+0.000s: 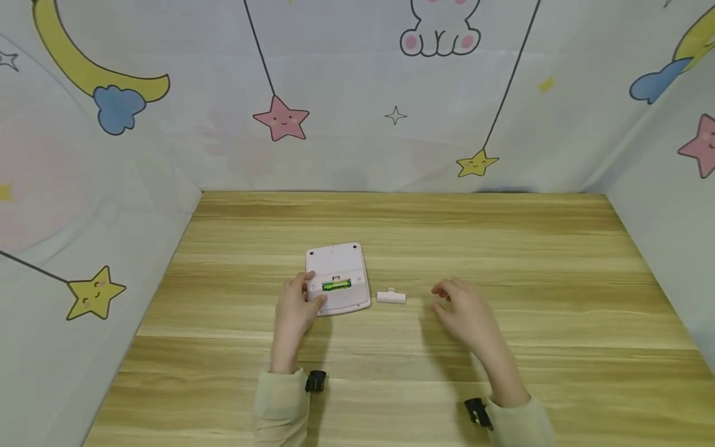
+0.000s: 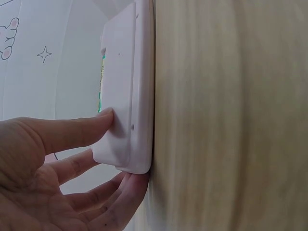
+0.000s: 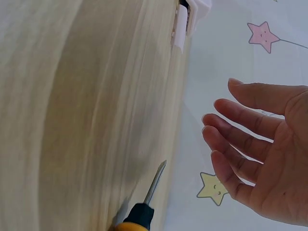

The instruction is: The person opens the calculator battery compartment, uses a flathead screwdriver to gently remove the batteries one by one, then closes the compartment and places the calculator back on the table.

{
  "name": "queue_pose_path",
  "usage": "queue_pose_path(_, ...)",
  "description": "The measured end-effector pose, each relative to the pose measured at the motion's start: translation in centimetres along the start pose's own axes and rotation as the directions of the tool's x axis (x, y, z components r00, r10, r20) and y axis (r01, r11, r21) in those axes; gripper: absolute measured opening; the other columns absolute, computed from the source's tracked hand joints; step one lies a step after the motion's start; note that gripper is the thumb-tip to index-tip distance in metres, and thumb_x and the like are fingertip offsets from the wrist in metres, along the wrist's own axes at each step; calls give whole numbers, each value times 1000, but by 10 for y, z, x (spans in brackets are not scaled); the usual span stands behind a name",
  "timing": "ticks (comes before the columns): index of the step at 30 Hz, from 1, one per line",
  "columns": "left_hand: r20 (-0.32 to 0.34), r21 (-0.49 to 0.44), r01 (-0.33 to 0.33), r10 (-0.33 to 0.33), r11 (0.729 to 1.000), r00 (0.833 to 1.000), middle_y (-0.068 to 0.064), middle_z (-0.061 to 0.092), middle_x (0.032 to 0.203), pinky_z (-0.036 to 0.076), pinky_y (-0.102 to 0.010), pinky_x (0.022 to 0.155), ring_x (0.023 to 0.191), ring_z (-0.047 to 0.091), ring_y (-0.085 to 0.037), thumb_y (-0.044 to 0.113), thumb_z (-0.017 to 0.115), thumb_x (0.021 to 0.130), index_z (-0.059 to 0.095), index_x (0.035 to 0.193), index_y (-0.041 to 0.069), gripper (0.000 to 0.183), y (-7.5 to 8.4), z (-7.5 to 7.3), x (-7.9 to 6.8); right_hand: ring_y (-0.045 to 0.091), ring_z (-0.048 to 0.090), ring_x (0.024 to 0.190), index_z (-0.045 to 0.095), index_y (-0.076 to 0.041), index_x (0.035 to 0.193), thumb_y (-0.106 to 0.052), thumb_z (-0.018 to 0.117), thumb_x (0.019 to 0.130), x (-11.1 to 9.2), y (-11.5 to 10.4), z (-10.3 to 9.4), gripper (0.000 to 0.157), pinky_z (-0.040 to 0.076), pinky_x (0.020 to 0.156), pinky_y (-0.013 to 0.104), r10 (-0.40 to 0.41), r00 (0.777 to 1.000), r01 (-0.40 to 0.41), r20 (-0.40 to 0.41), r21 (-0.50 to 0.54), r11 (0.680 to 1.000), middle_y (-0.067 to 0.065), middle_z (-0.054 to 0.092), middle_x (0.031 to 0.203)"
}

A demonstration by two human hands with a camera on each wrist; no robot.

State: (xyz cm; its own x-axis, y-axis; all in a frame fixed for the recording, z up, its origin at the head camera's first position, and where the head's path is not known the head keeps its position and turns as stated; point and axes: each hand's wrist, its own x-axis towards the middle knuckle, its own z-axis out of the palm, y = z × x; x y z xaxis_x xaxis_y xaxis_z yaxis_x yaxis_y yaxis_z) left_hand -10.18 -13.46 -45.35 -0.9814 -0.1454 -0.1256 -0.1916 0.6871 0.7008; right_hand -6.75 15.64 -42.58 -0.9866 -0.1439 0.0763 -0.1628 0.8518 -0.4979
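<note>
A pale pink calculator-like device (image 1: 347,264) lies on the table with its back up. Its battery slot is uncovered, and one green battery (image 1: 337,285) sits inside. My left hand (image 1: 296,305) grips the device's left side; in the left wrist view the thumb (image 2: 79,132) presses on its back while the fingers reach round the edge. To the device's right lies a small pale battery cover (image 1: 391,297) with a tab. My right hand (image 1: 462,310) hovers right of the cover, holding nothing, with loosely bent fingers (image 3: 240,139).
In the right wrist view, a screwdriver (image 3: 155,183) with an orange and black handle lies on the table. The wood-grain table (image 1: 558,267) is bordered at the back and sides by a printed white cloth (image 1: 346,161).
</note>
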Motion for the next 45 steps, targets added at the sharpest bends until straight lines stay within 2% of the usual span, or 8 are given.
queue_pose_path(8, -2, -2, 3, -3, 1000, 1000, -21, 58, 110, 40, -31, 72, 89, 52, -26, 11, 72, 82, 53, 133, 2, 55, 1, -1, 0, 29, 61, 94, 68, -3, 100, -13, 73, 82, -13, 10, -3, 21, 50, 81, 45, 0, 999, 0, -36, -20, 1000, 12, 67, 98)
queue_pose_path(16, -2, -7, 4, -4, 1000, 1000, -21, 58, 110, 43, -34, 74, 90, 53, -27, 10, 72, 82, 53, 133, 2, 55, 0, -1, 0, 33, 59, 100, 67, -3, 102, -13, 73, 81, -29, 21, -4, 24, 48, 84, 49, 51, 998, -52, -45, -31, 998, 13, 66, 103)
queue_pose_path(27, 2, -5, 8, -8, 1000, 1000, -20, 57, 110, 41, -31, 71, 89, 52, -26, 10, 71, 83, 53, 133, 2, 55, 0, -2, 0, 36, 56, 103, 65, -2, 108, -16, 74, 81, -44, 30, -8, 32, 43, 87, 54, 118, 992, -118, -33, -16, 993, 16, 65, 108)
queue_pose_path(37, 2, -3, 4, -4, 1000, 1000, -21, 58, 110, 43, -34, 73, 90, 53, -27, 10, 71, 83, 53, 133, 2, 55, 0, -2, 0, 32, 58, 90, 65, -1, 102, -14, 77, 76, -56, 42, -13, 32, 46, 76, 49, 132, 991, -135, -39, -85, 987, 15, 64, 96)
queue_pose_path(45, 1, -5, 4, -4, 1000, 1000, -20, 57, 109, 40, -31, 72, 89, 52, -26, 10, 72, 82, 53, 133, 3, 55, 0, -1, -1, 23, 55, 79, 65, -3, 96, -19, 79, 75, -67, 49, -16, 29, 45, 69, 41, 182, 983, -181, 2, -111, 977, 7, 62, 86)
